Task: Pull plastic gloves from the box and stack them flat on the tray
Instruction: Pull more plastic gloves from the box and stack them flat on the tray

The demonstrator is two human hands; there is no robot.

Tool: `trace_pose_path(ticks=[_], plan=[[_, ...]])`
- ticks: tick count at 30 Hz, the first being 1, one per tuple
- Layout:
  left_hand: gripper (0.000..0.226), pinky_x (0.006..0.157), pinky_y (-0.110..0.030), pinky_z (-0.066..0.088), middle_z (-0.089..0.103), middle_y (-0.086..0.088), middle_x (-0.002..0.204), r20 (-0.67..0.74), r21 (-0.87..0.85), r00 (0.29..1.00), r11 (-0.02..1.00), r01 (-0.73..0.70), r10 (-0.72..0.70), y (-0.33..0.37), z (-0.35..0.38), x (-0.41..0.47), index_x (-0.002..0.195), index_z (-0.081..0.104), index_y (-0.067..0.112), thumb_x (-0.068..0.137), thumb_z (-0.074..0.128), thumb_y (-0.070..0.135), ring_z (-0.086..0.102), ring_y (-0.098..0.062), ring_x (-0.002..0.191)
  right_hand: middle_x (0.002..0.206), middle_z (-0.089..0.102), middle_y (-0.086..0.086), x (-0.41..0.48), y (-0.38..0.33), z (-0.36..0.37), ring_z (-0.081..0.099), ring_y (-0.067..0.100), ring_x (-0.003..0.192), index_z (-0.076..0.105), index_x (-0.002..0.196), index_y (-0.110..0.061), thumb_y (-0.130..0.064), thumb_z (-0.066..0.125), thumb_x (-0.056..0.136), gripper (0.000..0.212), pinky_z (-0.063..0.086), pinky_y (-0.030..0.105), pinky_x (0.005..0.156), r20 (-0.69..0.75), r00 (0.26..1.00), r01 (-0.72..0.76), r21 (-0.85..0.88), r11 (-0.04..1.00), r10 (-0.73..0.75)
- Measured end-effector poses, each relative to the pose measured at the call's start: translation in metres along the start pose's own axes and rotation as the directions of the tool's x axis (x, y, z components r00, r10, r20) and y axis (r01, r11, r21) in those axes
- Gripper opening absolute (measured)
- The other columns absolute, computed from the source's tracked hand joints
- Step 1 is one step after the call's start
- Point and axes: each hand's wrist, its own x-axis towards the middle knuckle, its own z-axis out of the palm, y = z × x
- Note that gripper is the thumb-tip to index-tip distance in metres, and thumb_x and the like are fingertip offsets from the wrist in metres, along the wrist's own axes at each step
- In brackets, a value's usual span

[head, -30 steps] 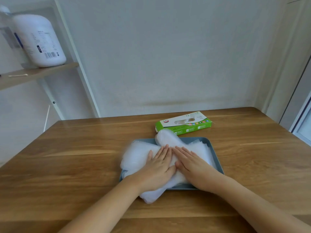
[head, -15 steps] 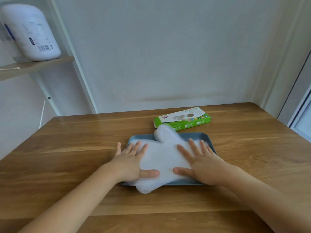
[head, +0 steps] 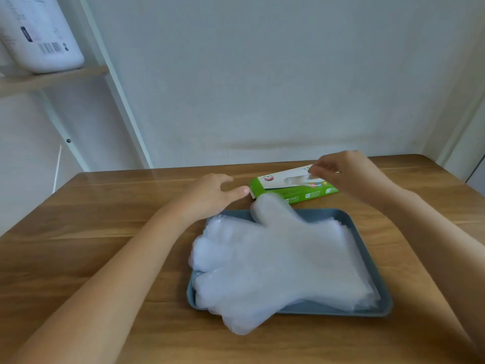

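Translucent plastic gloves (head: 283,258): flat stack lying on the blue-grey rectangular tray (head: 378,308), cuffs toward the right rim. The fingers of the stack overhang the tray's left and near edges onto the wooden table (head: 105,219). The stack's thumb sticks out over the far rim and ends just in front of the box.

Green and white cardboard glove box (head: 275,178): lies flat on the table just behind the tray, with the top opening facing up. Clear plastic shows in the opening.

Right hand (head: 349,172): over the box, fingertips (head: 313,169) bunched together at the right end of the opening. Motion blur there, so I cannot tell if they actually pinch a glove or only touch the box top.

Left hand (head: 210,195): at the left end of the box, fingers loosely curled, nothing in it. Its thumb (head: 240,191) points at the box end and sits just beside it; I cannot tell whether they touch. Its forearm crosses the table left of the tray.

Background: large white plastic bottle (head: 39,35) with a barcode label on a wooden shelf (head: 52,77), upper left.
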Motion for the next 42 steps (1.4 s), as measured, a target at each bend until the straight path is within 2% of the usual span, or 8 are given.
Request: trace_pose_path(ticks=[8,15,21,25,33,36,38,42], plan=[[0.048,0.111,-0.035,0.036,0.055,0.002,0.139,0.083,-0.248,0.995,0.968,-0.025,0.047,-0.005,0.033,0.071,0.131,0.057,0.023,0.086,0.071,0.033,0.05,-0.013,0.127,0.094,0.063,-0.007,0.056,0.034,0.04,0.057,0.012,0.086,0.075,0.084,-0.025,-0.023,0.071,0.084,0.005,0.041,0.019,0.074,0.018,1.0,0.016,0.065,0.998,-0.017],[0.052,0.11,-0.017,0.019,0.036,0.009,0.151,0.164,-0.234,0.957,0.952,-0.199,0.24,-0.009,0.061,0.09,0.138,0.051,0.029,0.088,0.067,0.034,0.025,-0.007,0.143,0.104,0.05,-0.006,0.065,0.036,0.068,0.034,0.009,0.098,0.077,0.095,-0.022,-0.034,0.072,0.082,0.018,0.025,0.011,0.068,0.101,0.994,0.044,-0.022,0.999,-0.042],[0.052,0.11,-0.018,0.021,0.042,0.01,0.147,0.166,-0.279,0.946,0.934,-0.226,0.278,-0.02,0.07,0.097,0.136,0.051,0.034,0.087,0.068,0.035,0.028,-0.004,0.141,0.076,0.053,-0.013,0.067,0.038,0.065,0.054,0.012,0.082,0.078,0.088,-0.014,-0.023,0.074,0.082,0.012,0.036,0.003,0.063,0.135,0.99,0.057,-0.036,0.998,-0.051],[0.054,0.118,-0.027,0.017,0.034,0.009,0.153,0.185,-0.276,0.946,0.938,-0.21,0.266,-0.024,0.072,0.097,0.137,0.047,0.043,0.087,0.068,0.041,0.018,-0.001,0.144,0.092,0.056,0.0,0.068,0.041,0.07,0.05,0.012,0.087,0.073,0.085,-0.016,-0.021,0.068,0.086,0.007,0.035,0.017,0.068,0.2,0.979,0.052,-0.045,0.998,-0.042],[0.054,0.12,-0.034,0.017,0.034,0.003,0.154,0.176,-0.278,0.945,0.935,-0.22,0.275,-0.022,0.071,0.095,0.137,0.046,0.041,0.088,0.067,0.039,0.022,-0.007,0.144,0.09,0.051,-0.001,0.062,0.044,0.06,0.048,0.01,0.073,0.059,0.082,-0.01,-0.009,0.061,0.09,0.008,0.038,0.01,0.06,0.167,0.986,-0.064,0.316,0.946,0.011],[0.055,0.118,-0.028,0.019,0.036,0.003,0.153,0.179,-0.255,0.946,0.941,-0.223,0.272,-0.019,0.069,0.092,0.14,0.046,0.037,0.089,0.067,0.031,0.026,-0.008,0.143,0.079,0.056,0.0,0.063,0.053,0.055,0.05,0.015,0.074,0.056,0.077,-0.013,-0.007,0.06,0.088,0.014,0.039,0.019,0.064,0.188,0.978,-0.197,0.728,0.657,0.085],[0.055,0.113,-0.023,0.024,0.04,0.002,0.149,0.176,-0.238,0.945,0.943,-0.231,0.276,-0.018,0.068,0.09,0.141,0.046,0.032,0.091,0.066,0.025,0.033,-0.01,0.139,0.074,0.061,0.001,0.065,0.061,0.048,0.057,0.017,0.073,0.059,0.071,-0.014,-0.017,0.078,0.069,0.019,0.041,0.025,0.066,0.221,0.97,-0.238,0.947,0.216,0.099],[0.053,0.087,0.005,0.025,0.046,-0.001,0.14,0.161,-0.21,0.941,0.942,-0.26,0.296,-0.015,0.065,0.088,0.141,0.046,0.025,0.092,0.065,0.018,0.043,-0.008,0.118,0.084,0.069,0.003,0.065,0.075,0.029,0.068,0.019,0.078,0.072,0.069,-0.011,-0.01,0.093,0.019,0.054,0.053,0.026,0.074,0.095,0.977,-0.006,0.908,-0.419,0.192]])
